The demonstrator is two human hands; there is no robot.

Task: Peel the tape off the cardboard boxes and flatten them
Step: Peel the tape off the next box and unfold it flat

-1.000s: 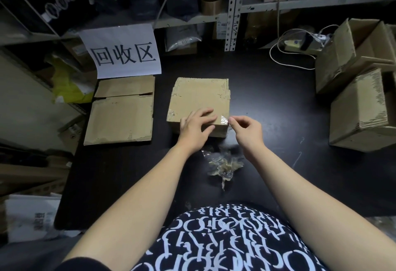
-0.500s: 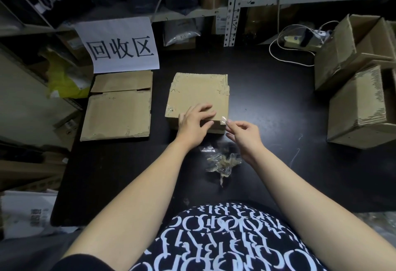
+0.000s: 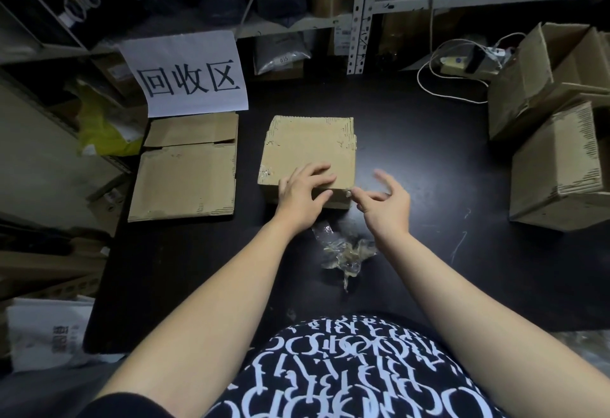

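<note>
A shallow, closed cardboard box [image 3: 308, 146] lies in the middle of the black table [image 3: 429, 160]. My left hand [image 3: 302, 191] presses on its near edge, fingers flat on top and thumb against the front side. My right hand [image 3: 384, 201] is at the box's near right corner. Its thumb and forefinger pinch a small shiny end of clear tape [image 3: 348, 193], and the other fingers are spread and blurred. A crumpled wad of peeled tape [image 3: 346, 249] sits on the table just in front of the box. More tape residue [image 3: 265, 173] shines on the box's near left corner.
A flattened box [image 3: 185, 173] lies at the left below a white paper sign [image 3: 188, 77]. Two upright boxes [image 3: 561, 166] stand at the right edge, with another open box [image 3: 541, 70] behind. White cables [image 3: 439, 80] and metal shelving [image 3: 361, 14] line the back.
The right hand stayed at the near right corner but its outer fingers have spread open. The left hand slid slightly along the near edge. The camera view shifted a little.
</note>
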